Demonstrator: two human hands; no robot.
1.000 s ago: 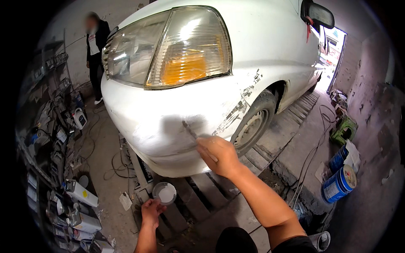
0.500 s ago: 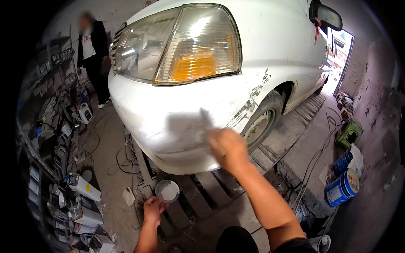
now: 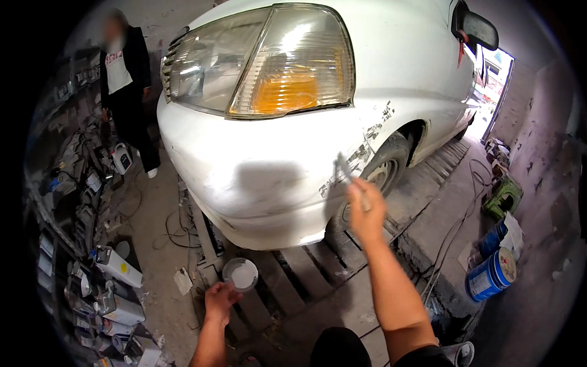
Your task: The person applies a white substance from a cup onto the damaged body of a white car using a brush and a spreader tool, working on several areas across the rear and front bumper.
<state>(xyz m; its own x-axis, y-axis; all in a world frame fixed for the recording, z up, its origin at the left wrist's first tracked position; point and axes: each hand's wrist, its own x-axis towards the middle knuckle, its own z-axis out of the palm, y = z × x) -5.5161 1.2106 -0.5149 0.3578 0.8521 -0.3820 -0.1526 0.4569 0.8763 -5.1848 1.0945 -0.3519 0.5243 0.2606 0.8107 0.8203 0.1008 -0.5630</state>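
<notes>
My right hand [image 3: 367, 211] is closed on a slim tool [image 3: 350, 171], perhaps a brush or scraper, raised at the right side of the white front bumper [image 3: 205, 171], beside dark scuffed patches [image 3: 376, 128]. The tool's tip is slightly blurred, and I cannot tell whether it touches the surface. Low at the lower middle, my left hand [image 3: 220, 300] grips a small round cup [image 3: 241, 275] of pale paint or paste by its edge. Above the bumper is the cloudy headlight with an amber section [image 3: 284, 92], and the front wheel [image 3: 379, 174] sits behind my right hand.
A person [image 3: 125, 85] in dark clothes stands left of the van. Cluttered cans and jugs [image 3: 119, 266] line the left side. Blue buckets [image 3: 489, 275], a green object [image 3: 501, 196] and hoses lie right. Slatted boards [image 3: 287, 287] are below, with a broken floor edge; a bright doorway [image 3: 495, 92] is behind.
My right hand has swept right with the tool, from mid-bumper to the scuffed area by the wheel. The other person has moved a little. My left hand still holds the cup.
</notes>
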